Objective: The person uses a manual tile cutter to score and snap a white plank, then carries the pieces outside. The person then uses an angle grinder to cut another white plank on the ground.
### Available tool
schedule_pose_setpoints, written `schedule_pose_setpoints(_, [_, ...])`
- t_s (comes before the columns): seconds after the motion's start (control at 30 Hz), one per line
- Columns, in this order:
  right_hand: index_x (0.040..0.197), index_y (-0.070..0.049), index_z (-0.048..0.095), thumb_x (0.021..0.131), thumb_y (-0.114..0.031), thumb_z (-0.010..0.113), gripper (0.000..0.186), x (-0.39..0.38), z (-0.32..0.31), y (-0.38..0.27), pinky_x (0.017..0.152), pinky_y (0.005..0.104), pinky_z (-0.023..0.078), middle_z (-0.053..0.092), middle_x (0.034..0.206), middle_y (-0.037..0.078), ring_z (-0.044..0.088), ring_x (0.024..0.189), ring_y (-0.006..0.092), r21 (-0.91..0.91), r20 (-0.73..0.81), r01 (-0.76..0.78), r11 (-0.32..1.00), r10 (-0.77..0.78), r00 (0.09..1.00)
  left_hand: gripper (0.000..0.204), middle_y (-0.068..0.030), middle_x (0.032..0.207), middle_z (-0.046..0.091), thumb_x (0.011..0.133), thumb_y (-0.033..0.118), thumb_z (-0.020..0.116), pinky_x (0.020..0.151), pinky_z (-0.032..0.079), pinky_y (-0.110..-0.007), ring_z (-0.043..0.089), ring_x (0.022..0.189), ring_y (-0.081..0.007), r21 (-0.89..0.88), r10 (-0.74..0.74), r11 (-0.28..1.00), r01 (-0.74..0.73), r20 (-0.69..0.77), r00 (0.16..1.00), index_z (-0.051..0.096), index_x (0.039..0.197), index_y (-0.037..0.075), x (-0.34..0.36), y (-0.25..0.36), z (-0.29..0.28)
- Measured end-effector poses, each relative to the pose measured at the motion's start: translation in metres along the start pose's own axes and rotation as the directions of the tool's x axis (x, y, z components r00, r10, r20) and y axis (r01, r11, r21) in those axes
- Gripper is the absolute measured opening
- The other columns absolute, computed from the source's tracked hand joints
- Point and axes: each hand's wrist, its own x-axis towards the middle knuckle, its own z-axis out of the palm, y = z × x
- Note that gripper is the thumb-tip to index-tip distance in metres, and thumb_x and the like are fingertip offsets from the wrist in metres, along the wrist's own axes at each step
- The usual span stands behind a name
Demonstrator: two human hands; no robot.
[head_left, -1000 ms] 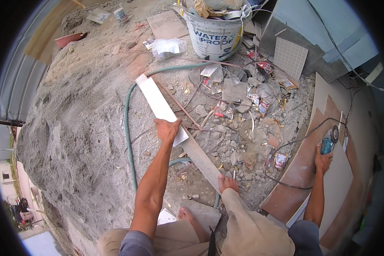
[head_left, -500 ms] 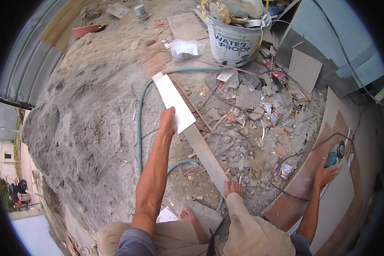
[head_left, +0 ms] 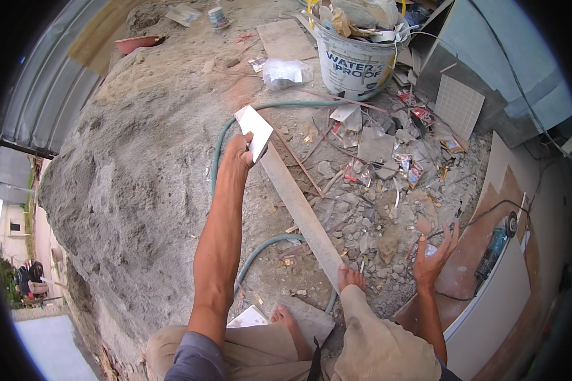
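Observation:
My left hand [head_left: 243,150] is closed on a white tile piece [head_left: 258,130], thumb on top, over the far end of a narrow plank [head_left: 302,219]. The plank slopes toward me, and my bare right foot [head_left: 351,278] presses on its near end. My right hand [head_left: 435,259] is raised over the rubble with its fingers spread, holding nothing. To the right of it, an angle grinder [head_left: 493,251] with a teal body lies on a brown and pale board [head_left: 521,286]. The tile's underside is hidden.
A green hose [head_left: 217,149] curls around the plank. Broken stone and wrappers [head_left: 362,209] cover the ground to its right. A white bucket full of scrap [head_left: 356,66] stands at the back. A large sand heap [head_left: 127,171] rises on the left. The grinder's cord [head_left: 489,206] trails over the board.
My right hand has let go of the angle grinder and moved left, opening its fingers. My left hand has moved farther up the plank, and the white piece it holds now looks shorter.

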Motion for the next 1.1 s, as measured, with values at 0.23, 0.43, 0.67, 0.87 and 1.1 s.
schedule_pose_setpoints(0.23, [0.144,-0.001,0.046,0.093,-0.018,0.066,0.057,-0.031,0.024,-0.019,0.121,0.0526,0.025,0.033,0.158,0.025,0.032,0.148,0.0431,0.164,0.119,-0.003,0.986,-0.016,0.993,0.032,-0.0227,0.100,0.057,0.104,0.005,0.051,0.049,0.056,-0.043,0.064,0.068,-0.0289,-0.061,-0.033,0.998,0.032,-0.011,0.999,0.039,0.128,-0.014,0.003,0.016,-0.002])
schedule_pose_setpoints(0.43, [0.141,-0.001,0.048,0.091,-0.017,0.067,0.056,-0.048,0.032,-0.021,0.119,0.0544,0.028,0.036,0.155,0.027,0.035,0.144,0.0442,0.185,0.214,-0.078,0.980,0.038,0.976,0.032,-0.0236,0.100,0.057,0.104,0.004,0.051,0.047,0.055,-0.042,0.064,0.066,-0.0296,-0.044,-0.013,0.999,0.013,0.007,1.000,0.039,0.127,-0.014,0.004,0.015,-0.003])
schedule_pose_setpoints(0.67, [0.139,-0.001,0.050,0.091,-0.014,0.068,0.053,-0.053,0.039,-0.029,0.121,0.0523,0.026,0.040,0.154,0.023,0.036,0.144,0.0418,0.230,0.246,-0.063,0.971,0.005,0.969,0.034,-0.0255,0.103,0.058,0.104,0.004,0.051,0.050,0.057,-0.043,0.066,0.070,-0.0314,-0.034,-0.004,0.999,0.005,0.022,1.000,0.039,0.129,-0.015,0.013,0.017,-0.010])
schedule_pose_setpoints(0.87, [0.135,-0.001,0.054,0.093,-0.014,0.067,0.046,-0.048,0.045,-0.044,0.119,0.0477,0.031,0.049,0.147,0.023,0.044,0.140,0.0387,0.277,0.340,-0.115,0.954,0.014,0.940,0.036,-0.0288,0.108,0.060,0.104,0.005,0.051,0.051,0.059,-0.047,0.069,0.074,-0.0361,0.035,0.049,0.998,-0.049,-0.002,0.999,0.041,0.131,-0.016,0.008,0.009,-0.007])
schedule_pose_setpoints(1.1, [0.126,-0.004,0.065,0.102,-0.024,0.059,0.031,-0.034,0.078,-0.070,0.108,0.0452,0.045,0.066,0.130,0.016,0.061,0.122,0.0345,0.499,0.670,-0.477,0.724,0.028,0.742,0.039,-0.0285,0.125,0.064,0.104,0.011,0.053,0.084,0.060,-0.046,0.071,0.096,-0.0364,0.223,0.180,0.961,-0.166,-0.043,0.983,0.049,0.133,-0.015,-0.022,-0.042,-0.005])
